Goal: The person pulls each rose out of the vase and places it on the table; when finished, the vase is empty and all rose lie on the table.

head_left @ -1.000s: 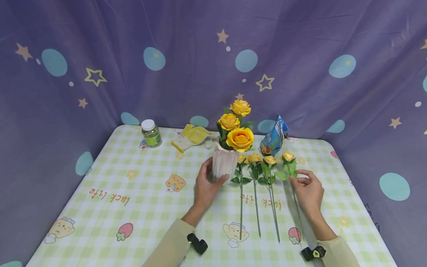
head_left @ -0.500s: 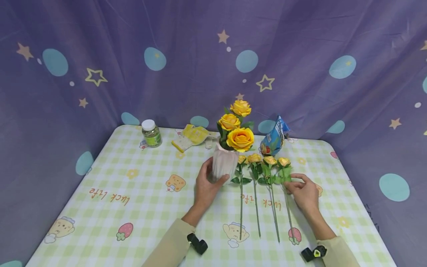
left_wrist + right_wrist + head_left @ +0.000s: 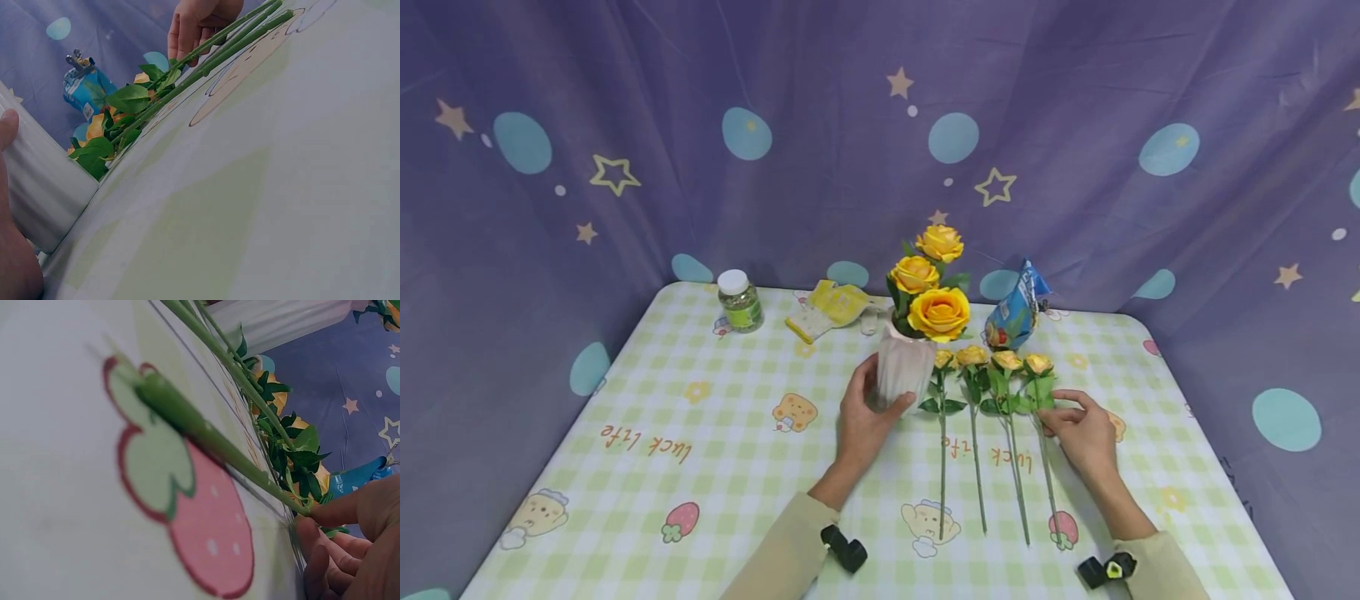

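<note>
A white ribbed vase [image 3: 904, 367] stands on the table with 3 large yellow roses [image 3: 940, 313] in it. My left hand [image 3: 868, 417] holds the vase, thumb across its front and fingers round its left side. Several smaller yellow roses with long green stems lie side by side to the right of the vase. At the right end of that row, my right hand [image 3: 1084, 429] pinches the stem of the last rose [image 3: 1039, 392] just below its leaves. In the right wrist view, thumb and forefinger meet on that green stem [image 3: 212, 434], which lies along the tablecloth.
A jar [image 3: 741, 302] with a white lid stands at the back left. Beside it lies a crumpled yellow-and-white item [image 3: 833, 308]. Behind the roses leans a blue packet [image 3: 1017, 310] with a clip. A checked cloth [image 3: 737, 467] covers the table; a purple curtain [image 3: 820, 192] hangs behind.
My right hand has moved left and slightly down with the rose, laying it beside the others. It has stayed still over the last half second. The left hand and vase have not moved.
</note>
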The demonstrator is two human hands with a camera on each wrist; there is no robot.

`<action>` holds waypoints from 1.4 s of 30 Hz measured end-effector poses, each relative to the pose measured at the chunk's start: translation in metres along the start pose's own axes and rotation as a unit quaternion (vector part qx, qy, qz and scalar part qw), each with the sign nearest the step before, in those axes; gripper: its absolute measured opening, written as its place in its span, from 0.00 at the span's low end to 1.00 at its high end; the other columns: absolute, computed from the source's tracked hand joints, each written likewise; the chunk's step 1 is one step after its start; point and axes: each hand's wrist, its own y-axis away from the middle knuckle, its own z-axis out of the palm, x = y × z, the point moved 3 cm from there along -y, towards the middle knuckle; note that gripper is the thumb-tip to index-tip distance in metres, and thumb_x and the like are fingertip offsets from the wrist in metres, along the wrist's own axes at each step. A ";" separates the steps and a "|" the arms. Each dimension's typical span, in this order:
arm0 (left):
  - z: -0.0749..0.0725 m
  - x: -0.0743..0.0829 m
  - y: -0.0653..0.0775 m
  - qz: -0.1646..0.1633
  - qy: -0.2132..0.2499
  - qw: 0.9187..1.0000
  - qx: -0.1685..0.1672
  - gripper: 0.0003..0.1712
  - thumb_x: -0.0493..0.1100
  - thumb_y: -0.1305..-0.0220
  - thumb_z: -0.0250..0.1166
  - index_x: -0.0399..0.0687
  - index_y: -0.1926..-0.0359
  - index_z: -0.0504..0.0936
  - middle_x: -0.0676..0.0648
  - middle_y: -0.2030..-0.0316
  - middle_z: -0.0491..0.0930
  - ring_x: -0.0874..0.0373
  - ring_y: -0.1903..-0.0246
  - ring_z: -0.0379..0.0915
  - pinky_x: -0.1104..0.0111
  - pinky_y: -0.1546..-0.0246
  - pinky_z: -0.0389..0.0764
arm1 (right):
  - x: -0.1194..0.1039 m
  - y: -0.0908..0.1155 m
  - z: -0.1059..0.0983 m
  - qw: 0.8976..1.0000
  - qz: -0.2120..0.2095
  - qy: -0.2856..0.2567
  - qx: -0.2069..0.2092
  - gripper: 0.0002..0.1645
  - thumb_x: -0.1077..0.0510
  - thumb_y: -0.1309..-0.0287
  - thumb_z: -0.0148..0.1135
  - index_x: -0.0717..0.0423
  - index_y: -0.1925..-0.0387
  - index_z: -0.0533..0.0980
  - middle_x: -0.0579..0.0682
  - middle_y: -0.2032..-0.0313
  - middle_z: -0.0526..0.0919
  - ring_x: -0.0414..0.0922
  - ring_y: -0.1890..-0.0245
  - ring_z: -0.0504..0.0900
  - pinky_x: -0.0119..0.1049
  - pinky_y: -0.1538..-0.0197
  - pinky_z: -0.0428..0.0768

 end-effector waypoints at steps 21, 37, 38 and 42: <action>0.001 -0.001 0.000 -0.003 -0.011 1.000 0.006 0.47 0.46 0.38 0.85 0.52 0.21 0.74 0.45 0.30 0.80 0.45 0.29 0.76 0.42 0.23 0.71 | -0.009 0.008 -0.015 0.997 -0.051 0.004 0.056 0.22 0.62 0.31 0.77 0.60 0.39 0.84 0.58 0.67 0.94 0.40 0.78 0.89 0.29 0.78 0.78; 0.000 0.000 -0.001 -0.004 -0.014 1.000 0.000 0.50 0.51 0.38 0.85 0.50 0.20 0.73 0.45 0.29 0.79 0.46 0.29 0.75 0.45 0.23 0.72 | -0.048 0.028 -0.025 0.974 -0.144 -0.133 0.110 0.22 0.66 0.31 0.76 0.57 0.38 0.85 0.38 0.69 0.91 0.36 0.76 0.88 0.24 0.71 0.81; 0.000 0.000 0.000 -0.003 -0.013 1.000 0.000 0.50 0.52 0.38 0.85 0.50 0.20 0.73 0.46 0.29 0.80 0.46 0.29 0.76 0.45 0.24 0.72 | -0.052 0.030 -0.025 0.971 -0.155 -0.145 0.113 0.22 0.68 0.31 0.76 0.57 0.38 0.85 0.37 0.69 0.90 0.37 0.75 0.87 0.24 0.71 0.81; 0.000 0.000 0.000 0.005 -0.006 1.000 0.001 0.49 0.51 0.38 0.85 0.49 0.21 0.73 0.45 0.29 0.80 0.45 0.30 0.76 0.43 0.25 0.72 | -0.067 0.037 -0.026 0.955 -0.202 -0.180 0.126 0.23 0.72 0.33 0.75 0.61 0.38 0.85 0.37 0.67 0.90 0.37 0.75 0.87 0.23 0.68 0.81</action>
